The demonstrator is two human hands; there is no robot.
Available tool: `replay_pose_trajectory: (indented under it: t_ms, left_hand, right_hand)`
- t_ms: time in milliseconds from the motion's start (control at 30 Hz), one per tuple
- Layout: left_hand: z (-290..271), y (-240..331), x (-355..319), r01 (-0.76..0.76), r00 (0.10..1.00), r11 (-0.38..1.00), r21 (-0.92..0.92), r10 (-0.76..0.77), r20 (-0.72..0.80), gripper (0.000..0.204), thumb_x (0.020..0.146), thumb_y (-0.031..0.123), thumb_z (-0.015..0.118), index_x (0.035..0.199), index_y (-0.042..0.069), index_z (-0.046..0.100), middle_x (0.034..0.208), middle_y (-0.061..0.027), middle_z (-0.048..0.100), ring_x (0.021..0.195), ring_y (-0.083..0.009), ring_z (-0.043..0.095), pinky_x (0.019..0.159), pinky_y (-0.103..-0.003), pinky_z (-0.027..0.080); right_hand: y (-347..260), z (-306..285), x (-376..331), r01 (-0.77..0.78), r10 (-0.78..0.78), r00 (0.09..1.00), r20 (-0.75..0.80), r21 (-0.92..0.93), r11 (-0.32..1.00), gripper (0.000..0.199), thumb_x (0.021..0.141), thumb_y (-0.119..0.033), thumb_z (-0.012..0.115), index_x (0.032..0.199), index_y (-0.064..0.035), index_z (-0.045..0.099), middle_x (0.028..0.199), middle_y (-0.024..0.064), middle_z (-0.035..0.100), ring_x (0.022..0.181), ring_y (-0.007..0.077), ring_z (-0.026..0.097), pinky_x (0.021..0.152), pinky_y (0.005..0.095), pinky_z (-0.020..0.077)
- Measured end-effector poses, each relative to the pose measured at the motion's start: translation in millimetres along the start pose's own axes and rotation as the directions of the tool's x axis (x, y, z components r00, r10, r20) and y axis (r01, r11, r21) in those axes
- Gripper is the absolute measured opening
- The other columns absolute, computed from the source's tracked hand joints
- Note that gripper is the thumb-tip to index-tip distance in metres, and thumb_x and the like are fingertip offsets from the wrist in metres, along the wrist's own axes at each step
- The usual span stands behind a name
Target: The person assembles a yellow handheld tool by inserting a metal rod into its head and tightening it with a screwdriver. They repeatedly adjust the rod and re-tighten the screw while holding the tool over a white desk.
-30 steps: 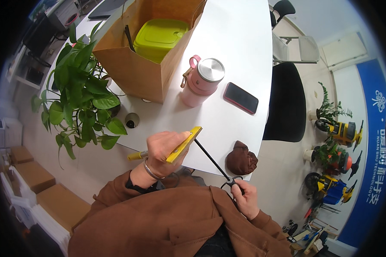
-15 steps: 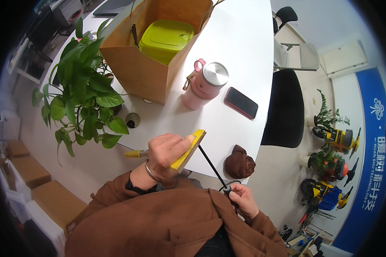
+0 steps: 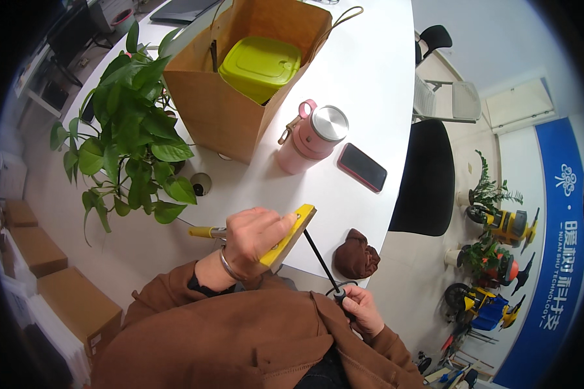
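Note:
My left hand [image 3: 256, 240] is closed round a yellow tool. Its yellow handle end [image 3: 204, 231] pokes out to the left of the fist, with a metal part beside it. The tool's flat yellow head [image 3: 291, 233] shows at the right of my fingers, its edge tilted up to the right. Lower right, my right hand [image 3: 363, 311] grips the dark handle of a long thin black rod [image 3: 321, 259] with a cord loop at its collar. The rod slants up to the yellow head; whether its tip touches is hidden. Both hands are at the table's near edge.
On the white table [image 3: 370, 84] stand a brown paper bag [image 3: 220, 123] with a green lidded box [image 3: 263, 61], a pink bottle [image 3: 305, 146], a phone [image 3: 362, 167], a brown pouch [image 3: 353, 257] and a leafy plant [image 3: 133, 129]. A black chair [image 3: 425, 181] stands at the right.
The whole view has shifted a little, so the table things appear slightly lower. Both hands keep their grips, and the rod still points at the yellow head.

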State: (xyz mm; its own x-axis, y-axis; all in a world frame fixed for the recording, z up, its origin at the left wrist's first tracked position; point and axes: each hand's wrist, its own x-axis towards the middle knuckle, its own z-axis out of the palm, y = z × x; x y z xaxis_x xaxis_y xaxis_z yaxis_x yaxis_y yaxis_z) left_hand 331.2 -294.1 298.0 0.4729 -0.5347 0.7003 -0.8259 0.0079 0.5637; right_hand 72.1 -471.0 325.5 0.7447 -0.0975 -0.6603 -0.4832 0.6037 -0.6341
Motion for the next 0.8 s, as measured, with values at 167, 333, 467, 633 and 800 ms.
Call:
replay_pose_trajectory:
  t_ms: [167,333,467,633,800]
  left_hand:
    - [-2.6,4.9,4.9,-0.008,0.999,1.0,0.014,0.009,-0.033,0.038,0.067,0.008,0.069,0.103,-0.003,0.064,0.068,-0.0095,0.057,0.056,-0.0272,0.058,0.052,-0.033,0.047]
    - [-11.2,10.9,9.9,-0.018,1.0,0.999,0.028,0.019,-0.016,0.038,0.068,0.007,0.069,0.103,-0.005,0.063,0.073,-0.0102,0.062,0.06,-0.0269,0.063,0.058,-0.034,0.052]
    - [-18.4,19.0,14.9,-0.003,0.999,0.998,0.063,0.005,-0.033,0.037,0.07,0.008,0.068,0.105,-0.004,0.064,0.077,-0.0109,0.066,0.062,-0.0258,0.065,0.063,-0.034,0.055]
    - [-26.3,22.9,20.9,-0.08,0.996,0.995,0.06,0.082,-0.025,0.039,0.07,0.008,0.066,0.107,-0.005,0.065,0.072,-0.0103,0.062,0.059,-0.0261,0.063,0.061,-0.035,0.054]
    - [-30.4,27.2,21.1,-0.094,0.995,0.99,0.105,0.095,-0.009,0.043,0.067,0.008,0.067,0.108,-0.005,0.066,0.066,-0.0097,0.056,0.056,-0.0269,0.059,0.058,-0.035,0.052]
  right_hand:
    - [4.2,-1.2,3.9,0.069,-0.068,0.998,0.009,-0.048,0.996,0.014,0.097,-0.016,0.064,0.102,-0.0034,0.06,0.076,0.0042,0.06,0.06,0.0082,0.052,0.05,0.0201,0.0398]
    - [4.6,-3.8,8.1,0.1,-0.097,0.994,0.054,-0.07,0.992,0.016,0.096,-0.017,0.064,0.102,-0.0031,0.06,0.075,0.0045,0.06,0.061,0.0085,0.052,0.05,0.0205,0.0394]
    - [3.0,-4.5,13.4,0.14,-0.132,0.985,0.108,-0.067,0.988,0.016,0.096,-0.018,0.065,0.101,-0.0027,0.06,0.076,0.0046,0.06,0.061,0.0086,0.051,0.05,0.0208,0.0394]
    - [1.5,-6.4,17.9,0.099,-0.091,0.984,0.156,-0.047,0.994,0.024,0.091,-0.022,0.07,0.103,-0.0035,0.061,0.083,0.0033,0.063,0.069,0.0083,0.057,0.059,0.0211,0.0444]
    - [1.8,-2.2,18.4,0.147,-0.14,0.981,0.132,-0.046,0.988,0.018,0.093,-0.015,0.067,0.101,-0.0011,0.059,0.078,0.004,0.062,0.066,0.009,0.056,0.056,0.0214,0.0442]
